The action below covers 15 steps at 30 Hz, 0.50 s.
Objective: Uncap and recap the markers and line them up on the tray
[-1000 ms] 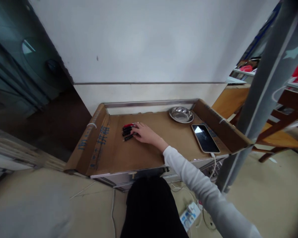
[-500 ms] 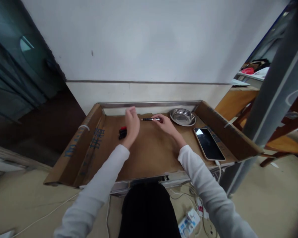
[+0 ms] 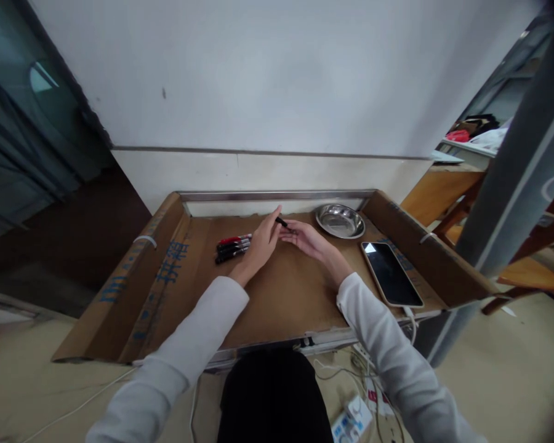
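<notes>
A black pen (image 3: 282, 222) is between my two hands, above the cardboard near its back edge. My right hand (image 3: 308, 239) has its fingers closed on the pen's lower right part. My left hand (image 3: 262, 241) is beside the pen's upper left end, fingers stretched out, its palm turned toward my right hand. Several pens lie side by side left of my left hand: a red one (image 3: 231, 239) at the back and black ones (image 3: 226, 252) in front, their right ends partly hidden by the hand.
A round steel dish (image 3: 340, 221) sits at the back right of the cardboard (image 3: 286, 301). In front of it lies a phone (image 3: 391, 275) with a white cable. Raised cardboard walls flank both sides, and a white wall stands behind.
My left hand has moved right, up to the pen and my right hand. The pen has tilted from level. More of the pens on the left now shows.
</notes>
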Each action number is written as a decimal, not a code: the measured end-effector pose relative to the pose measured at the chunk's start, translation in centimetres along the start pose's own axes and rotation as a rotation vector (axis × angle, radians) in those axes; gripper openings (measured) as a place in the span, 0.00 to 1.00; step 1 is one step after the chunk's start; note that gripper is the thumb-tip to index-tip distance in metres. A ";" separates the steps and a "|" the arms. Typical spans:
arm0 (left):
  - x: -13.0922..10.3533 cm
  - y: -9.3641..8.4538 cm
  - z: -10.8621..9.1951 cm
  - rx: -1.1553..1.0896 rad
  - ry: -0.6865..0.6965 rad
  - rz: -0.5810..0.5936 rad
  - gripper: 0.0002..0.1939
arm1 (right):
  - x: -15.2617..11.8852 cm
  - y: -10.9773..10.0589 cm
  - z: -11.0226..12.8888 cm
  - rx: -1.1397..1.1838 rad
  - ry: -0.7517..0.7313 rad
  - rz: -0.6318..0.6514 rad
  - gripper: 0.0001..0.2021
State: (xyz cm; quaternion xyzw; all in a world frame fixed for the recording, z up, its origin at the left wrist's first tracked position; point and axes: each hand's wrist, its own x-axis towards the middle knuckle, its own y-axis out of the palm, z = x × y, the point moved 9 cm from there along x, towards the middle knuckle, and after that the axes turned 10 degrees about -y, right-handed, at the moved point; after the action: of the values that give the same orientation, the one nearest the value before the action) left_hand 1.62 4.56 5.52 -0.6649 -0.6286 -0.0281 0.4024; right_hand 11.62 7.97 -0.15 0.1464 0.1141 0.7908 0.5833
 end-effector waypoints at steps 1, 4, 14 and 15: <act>0.1 -0.5 -0.2 -0.016 0.021 -0.018 0.21 | -0.1 0.4 -0.3 0.040 0.045 0.032 0.08; 0.6 -2.3 -0.5 -0.059 0.045 -0.111 0.20 | -0.4 0.9 -0.4 0.130 0.102 0.064 0.11; 1.7 -6.3 3.1 -0.055 -0.152 -0.335 0.12 | -0.4 -0.9 0.5 0.201 -0.002 -0.018 0.11; 1.9 -6.2 3.5 -0.034 -0.174 -0.307 0.11 | -0.5 -1.4 0.6 0.177 -0.035 -0.046 0.10</act>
State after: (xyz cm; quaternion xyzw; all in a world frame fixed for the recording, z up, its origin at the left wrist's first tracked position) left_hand -5.01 7.43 7.29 -0.5676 -0.7546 -0.0422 0.3264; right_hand 13.19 7.95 -0.09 0.2085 0.1764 0.7613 0.5881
